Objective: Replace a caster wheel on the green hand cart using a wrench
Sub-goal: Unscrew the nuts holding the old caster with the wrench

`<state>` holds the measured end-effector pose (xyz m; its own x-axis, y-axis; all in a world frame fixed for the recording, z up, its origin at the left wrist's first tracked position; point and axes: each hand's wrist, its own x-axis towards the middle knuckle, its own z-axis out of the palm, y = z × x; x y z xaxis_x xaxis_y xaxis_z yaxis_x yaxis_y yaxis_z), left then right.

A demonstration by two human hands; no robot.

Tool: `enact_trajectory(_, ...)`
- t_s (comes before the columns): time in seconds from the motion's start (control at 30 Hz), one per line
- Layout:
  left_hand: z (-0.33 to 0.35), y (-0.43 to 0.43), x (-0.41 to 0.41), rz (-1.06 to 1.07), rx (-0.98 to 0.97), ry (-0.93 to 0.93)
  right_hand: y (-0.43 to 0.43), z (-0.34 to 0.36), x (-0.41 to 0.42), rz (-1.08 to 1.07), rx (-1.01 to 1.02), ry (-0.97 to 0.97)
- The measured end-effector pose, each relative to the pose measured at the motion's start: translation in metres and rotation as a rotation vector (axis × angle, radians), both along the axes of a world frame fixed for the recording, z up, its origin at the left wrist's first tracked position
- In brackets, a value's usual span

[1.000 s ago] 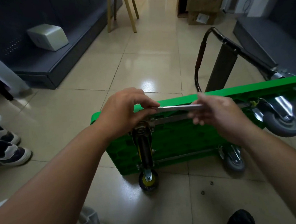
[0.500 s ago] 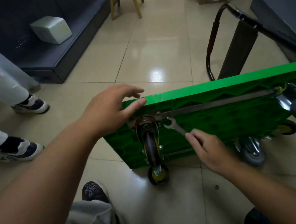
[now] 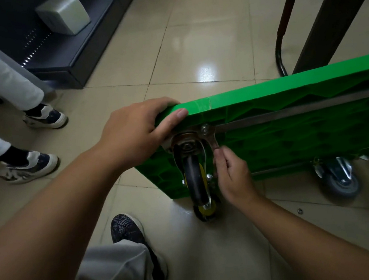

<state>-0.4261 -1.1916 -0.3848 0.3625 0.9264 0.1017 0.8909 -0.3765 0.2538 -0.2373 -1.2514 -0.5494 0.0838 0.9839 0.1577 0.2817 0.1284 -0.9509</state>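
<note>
The green hand cart stood tipped on its long edge on the tiled floor, underside toward you. The caster wheel you were working on sat at the near upper corner of that underside, with a steel bar running off to the right from its mounting plate. The wrench stood nearly upright just beside the caster fork, its head up at the nut on the plate's right corner. Whether the head sat fully on the flats I could not tell.

I judge the step called for pushing the wrench head square onto the nut before loading it. The swing looked cramped between the fork and the green ribs, so short strokes with a reset each time would have suited. Swivelling the fork aside might have bought room. The cart rested only on its edge, so a hard pull could have slid or toppled it; a firm brace mattered.

Your left hand clamped the cart's top edge at that corner, fingers over the far side and the thumb lying along the near face just above the plate. Your right hand sat lower, fingers curled round the wrench's shank, forearm coming in from the lower right. The two hands were apart, with the caster between them.
</note>
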Motion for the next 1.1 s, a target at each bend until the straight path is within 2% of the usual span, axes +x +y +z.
enact_trajectory(0.27, -0.002, 0.0, 0.0, 0.007, 0.021, -0.014, 0.01, -0.014, -0.007, -0.024, -0.067, 0.104)
enact_trajectory(0.43, -0.003, 0.0, 0.0, 0.015, 0.033, -0.003, 0.015, -0.008, 0.006, -0.129, 0.006, 0.045)
enact_trajectory(0.5, -0.003, 0.0, 0.001, 0.014, 0.035, 0.0, 0.01, -0.004, 0.006, -0.188, -0.007, 0.077)
enact_trajectory(0.6, -0.003, -0.001, 0.002, 0.02, 0.033, -0.004, 0.003, 0.001, -0.001, -0.197, -0.039, 0.116)
enact_trajectory(0.7, -0.004, -0.002, 0.003, 0.033, 0.041, 0.002, 0.003, 0.002, 0.003, -0.185, -0.034, 0.059)
enact_trajectory(0.77, -0.004, -0.001, 0.003, 0.041, 0.048, 0.0, 0.004, 0.004, 0.016, -0.159, 0.016, -0.094)
enact_trajectory(0.93, -0.005, 0.002, 0.003, 0.05, 0.055, 0.008, 0.012, 0.042, 0.062, -0.196, 0.218, -0.732)
enact_trajectory(1.1, -0.005, 0.002, 0.005, 0.049, 0.057, 0.012, 0.013, 0.116, 0.083, -0.192, 0.312, -1.12)
